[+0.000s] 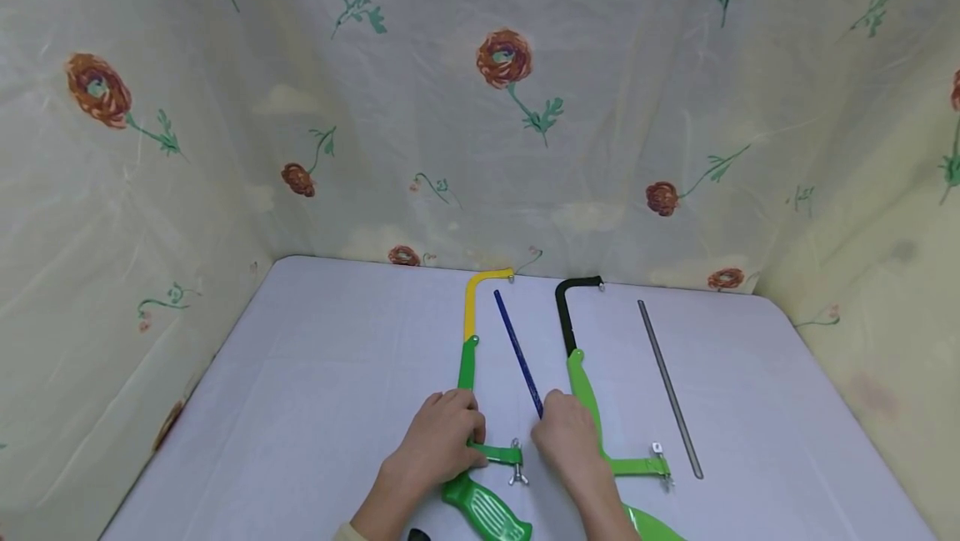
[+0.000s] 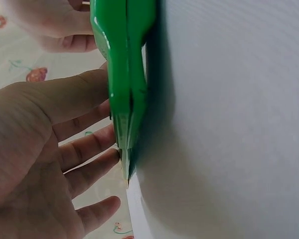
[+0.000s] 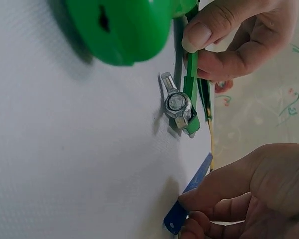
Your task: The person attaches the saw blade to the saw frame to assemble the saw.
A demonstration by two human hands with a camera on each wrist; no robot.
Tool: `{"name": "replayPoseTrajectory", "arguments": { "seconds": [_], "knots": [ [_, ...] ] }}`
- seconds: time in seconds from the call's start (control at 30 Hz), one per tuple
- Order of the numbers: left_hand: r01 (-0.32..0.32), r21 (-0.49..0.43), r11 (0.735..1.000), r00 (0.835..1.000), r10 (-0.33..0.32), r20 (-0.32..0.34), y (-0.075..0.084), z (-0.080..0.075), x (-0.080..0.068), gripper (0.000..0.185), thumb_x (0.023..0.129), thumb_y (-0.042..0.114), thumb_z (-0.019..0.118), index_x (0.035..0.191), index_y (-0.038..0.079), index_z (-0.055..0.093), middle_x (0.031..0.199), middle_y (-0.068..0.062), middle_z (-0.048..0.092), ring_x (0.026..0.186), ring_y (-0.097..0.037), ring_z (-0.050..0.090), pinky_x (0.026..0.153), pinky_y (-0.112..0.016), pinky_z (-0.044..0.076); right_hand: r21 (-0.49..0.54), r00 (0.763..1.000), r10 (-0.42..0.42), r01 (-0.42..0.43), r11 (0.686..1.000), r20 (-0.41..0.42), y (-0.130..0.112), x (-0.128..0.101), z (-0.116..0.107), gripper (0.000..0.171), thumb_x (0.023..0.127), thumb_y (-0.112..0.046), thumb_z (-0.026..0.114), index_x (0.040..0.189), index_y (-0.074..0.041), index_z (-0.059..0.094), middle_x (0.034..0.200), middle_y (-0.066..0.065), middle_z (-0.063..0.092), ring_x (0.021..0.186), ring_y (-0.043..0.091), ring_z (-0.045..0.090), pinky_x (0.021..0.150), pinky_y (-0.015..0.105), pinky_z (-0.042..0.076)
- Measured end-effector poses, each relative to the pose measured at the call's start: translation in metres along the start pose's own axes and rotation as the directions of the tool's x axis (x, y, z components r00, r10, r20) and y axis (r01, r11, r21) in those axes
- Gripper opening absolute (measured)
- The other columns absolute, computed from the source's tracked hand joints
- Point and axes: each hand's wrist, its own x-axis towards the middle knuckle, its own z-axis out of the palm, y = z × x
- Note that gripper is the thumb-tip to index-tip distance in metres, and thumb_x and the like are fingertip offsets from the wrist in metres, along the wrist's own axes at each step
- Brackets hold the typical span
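My left hand [image 1: 442, 437] holds a hacksaw frame [image 1: 487, 509], green with a yellow front bow, lying on the table. Its thumb and forefinger pinch the green arm near the wing nut [image 3: 177, 102], as the right wrist view shows. From the left wrist view, the thumb lies on the green frame [image 2: 120, 94] and the other fingers are spread along it. A blue hacksaw blade [image 1: 517, 349] lies slanted beside this frame. My right hand [image 1: 570, 445] pinches the blade [image 3: 175, 219] close to its near end, where a small hole shows.
Right of my right hand lies a second hacksaw frame [image 1: 585, 387], lime green with a black bow. Beyond it lies a grey blade [image 1: 670, 391]. A black object [image 1: 418, 534] shows at the bottom edge. Flowered cloth [image 1: 600, 107] surrounds the white table [image 1: 300, 374].
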Motion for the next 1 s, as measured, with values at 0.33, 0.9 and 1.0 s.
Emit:
{"name": "replayPoseTrajectory", "arguments": {
  "seconds": [0.33, 0.9, 1.0],
  "knots": [
    [0.005, -0.004, 1.0, 1.0, -0.005, -0.003, 0.001, 0.0, -0.001, 0.017, 0.074, 0.037, 0.086, 0.076, 0.029, 0.072, 0.098, 0.01, 0.057, 0.099, -0.011, 0.052, 0.107, -0.046, 0.044, -0.032, 1.0, 0.013, -0.012, 0.999, 0.018, 0.002, 0.0, 0.0, 0.012, 0.079, 0.003, 0.062, 0.09, 0.006, 0.059, 0.076, 0.014, 0.057, 0.065, 0.024, 0.054, 0.054, 0.034, 0.047],
    [0.049, -0.075, 0.996, 0.998, -0.045, 0.053, 0.004, -0.001, 0.001, 0.016, 0.075, 0.031, 0.086, 0.078, 0.024, 0.072, 0.096, 0.01, 0.053, 0.085, -0.006, 0.045, 0.067, -0.02, 0.045, 0.209, 1.0, -0.01, 0.003, 0.978, 0.03, 0.013, 0.005, -0.004, 0.013, 0.078, 0.006, 0.058, 0.089, 0.003, 0.062, 0.079, 0.013, 0.063, 0.067, 0.022, 0.057, 0.053, 0.029, 0.048],
    [0.047, -0.079, 0.996, 0.998, -0.043, 0.051, 0.004, -0.001, 0.001, 0.016, 0.075, 0.031, 0.087, 0.078, 0.024, 0.072, 0.097, 0.01, 0.053, 0.084, -0.006, 0.045, 0.064, -0.019, 0.043, 0.261, 1.0, -0.008, 0.005, 0.965, 0.009, 0.016, 0.011, -0.003, 0.011, 0.077, 0.006, 0.058, 0.087, 0.002, 0.062, 0.079, 0.013, 0.064, 0.067, 0.021, 0.057, 0.054, 0.027, 0.047]
  ]
}}
